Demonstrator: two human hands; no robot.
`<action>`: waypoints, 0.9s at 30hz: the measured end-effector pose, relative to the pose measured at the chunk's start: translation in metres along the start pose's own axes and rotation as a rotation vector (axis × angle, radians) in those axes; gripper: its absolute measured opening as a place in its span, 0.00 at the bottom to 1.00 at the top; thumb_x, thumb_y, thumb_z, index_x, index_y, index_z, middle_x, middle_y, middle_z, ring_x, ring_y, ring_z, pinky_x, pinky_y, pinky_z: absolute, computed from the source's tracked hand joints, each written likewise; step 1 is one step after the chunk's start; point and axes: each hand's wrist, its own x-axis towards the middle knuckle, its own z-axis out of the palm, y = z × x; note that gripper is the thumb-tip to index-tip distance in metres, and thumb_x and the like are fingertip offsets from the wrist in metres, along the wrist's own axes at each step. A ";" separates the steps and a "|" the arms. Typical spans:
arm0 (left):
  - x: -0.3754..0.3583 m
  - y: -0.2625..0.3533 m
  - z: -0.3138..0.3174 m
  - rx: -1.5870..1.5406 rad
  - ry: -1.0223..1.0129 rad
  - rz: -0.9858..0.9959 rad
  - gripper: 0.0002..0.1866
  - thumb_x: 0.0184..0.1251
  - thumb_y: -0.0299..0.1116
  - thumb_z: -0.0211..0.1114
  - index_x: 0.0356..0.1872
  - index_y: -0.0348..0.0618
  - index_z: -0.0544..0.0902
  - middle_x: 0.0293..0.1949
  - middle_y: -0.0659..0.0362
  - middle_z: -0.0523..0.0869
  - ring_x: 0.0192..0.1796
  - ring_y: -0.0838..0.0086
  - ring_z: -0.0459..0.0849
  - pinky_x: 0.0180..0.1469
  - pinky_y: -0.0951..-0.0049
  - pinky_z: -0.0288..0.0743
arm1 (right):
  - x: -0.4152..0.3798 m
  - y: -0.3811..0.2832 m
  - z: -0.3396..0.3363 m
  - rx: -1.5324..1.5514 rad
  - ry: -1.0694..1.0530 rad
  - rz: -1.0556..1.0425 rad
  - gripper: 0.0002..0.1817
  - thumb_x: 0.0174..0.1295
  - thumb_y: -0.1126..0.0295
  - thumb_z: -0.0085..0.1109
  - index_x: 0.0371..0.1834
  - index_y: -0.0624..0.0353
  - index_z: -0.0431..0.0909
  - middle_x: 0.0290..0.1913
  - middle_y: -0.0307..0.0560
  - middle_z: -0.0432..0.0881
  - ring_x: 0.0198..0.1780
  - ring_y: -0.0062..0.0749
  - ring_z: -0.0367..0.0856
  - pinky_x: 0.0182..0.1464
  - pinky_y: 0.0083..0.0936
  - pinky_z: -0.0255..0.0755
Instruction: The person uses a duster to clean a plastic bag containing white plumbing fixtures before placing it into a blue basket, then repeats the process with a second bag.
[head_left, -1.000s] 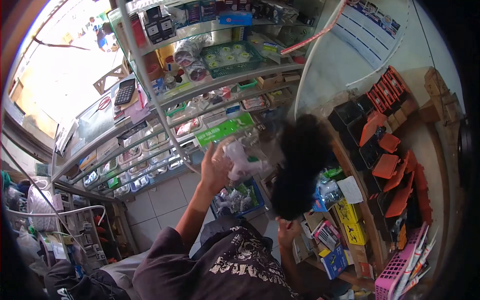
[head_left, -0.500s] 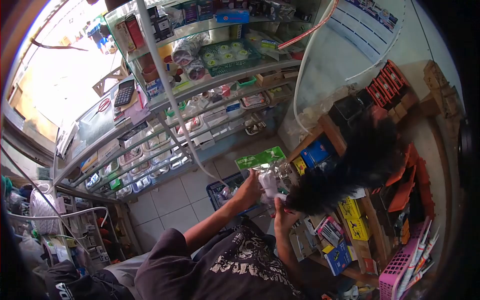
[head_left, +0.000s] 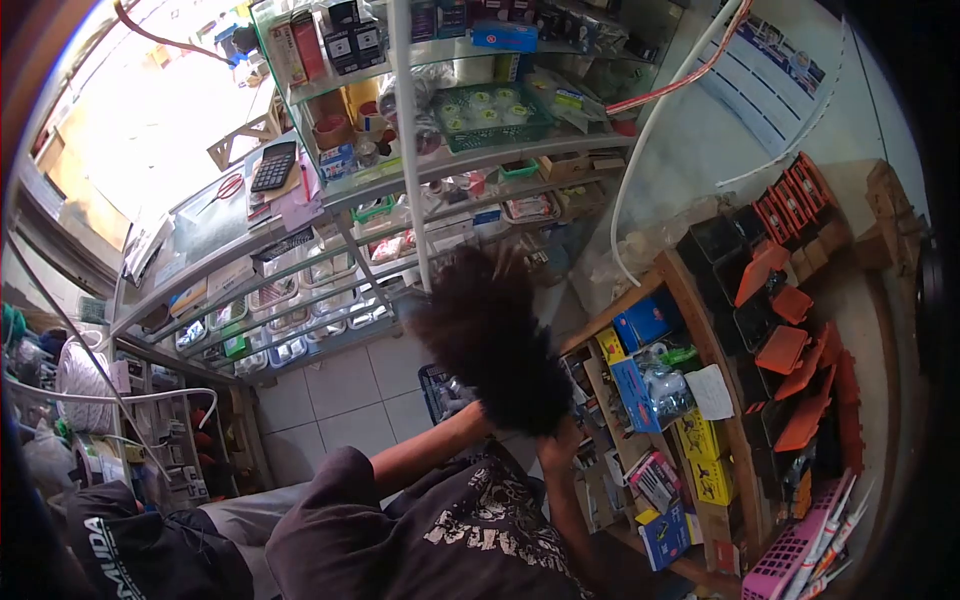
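Note:
A black feather duster (head_left: 500,340) stands upright in front of me, its fluffy plumes slightly blurred. My right hand (head_left: 560,445) is closed round its lower end. Only the wrist edge of my left hand (head_left: 475,418) shows; its fingers are hidden behind the plumes. What the left hand holds, if anything, cannot be seen. To the right, a clear plastic bag (head_left: 668,388) lies by a blue box (head_left: 632,393) on the wooden shelf, with something bright green (head_left: 682,356) beside it.
A glass display case (head_left: 350,190) full of goods stands ahead, with a calculator (head_left: 274,166) and scissors (head_left: 228,186) on its counter. A white pipe (head_left: 408,150) hangs before it. Black and orange bins (head_left: 785,350), yellow boxes (head_left: 705,455) and a pink basket (head_left: 795,540) are at right.
The feather duster has swung from the right to the left, across the front of my left hand. The green-topped clear package that was in my left hand no longer shows there.

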 end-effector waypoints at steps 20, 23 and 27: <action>0.076 0.006 -0.078 -1.561 0.507 -0.244 0.43 0.66 0.68 0.39 0.72 0.46 0.57 0.70 0.56 0.63 0.71 0.62 0.60 0.72 0.59 0.53 | -0.038 -0.047 -0.046 0.730 -0.144 0.747 0.17 0.70 0.65 0.47 0.58 0.61 0.71 0.29 0.45 0.78 0.28 0.28 0.75 0.29 0.26 0.68; 0.080 -0.006 -0.076 -1.582 0.586 -0.244 0.39 0.68 0.65 0.44 0.70 0.45 0.62 0.67 0.57 0.67 0.69 0.66 0.65 0.71 0.63 0.57 | -0.041 -0.052 -0.046 0.237 -0.429 0.587 0.13 0.72 0.64 0.41 0.42 0.63 0.71 0.21 0.44 0.69 0.22 0.28 0.69 0.26 0.28 0.62; 0.078 -0.029 -0.044 -1.400 0.534 -0.101 0.32 0.73 0.57 0.45 0.66 0.44 0.67 0.63 0.59 0.73 0.63 0.71 0.71 0.68 0.67 0.62 | -0.024 -0.059 -0.036 0.291 -0.370 0.633 0.14 0.72 0.64 0.41 0.36 0.63 0.70 0.20 0.46 0.68 0.21 0.30 0.68 0.25 0.30 0.61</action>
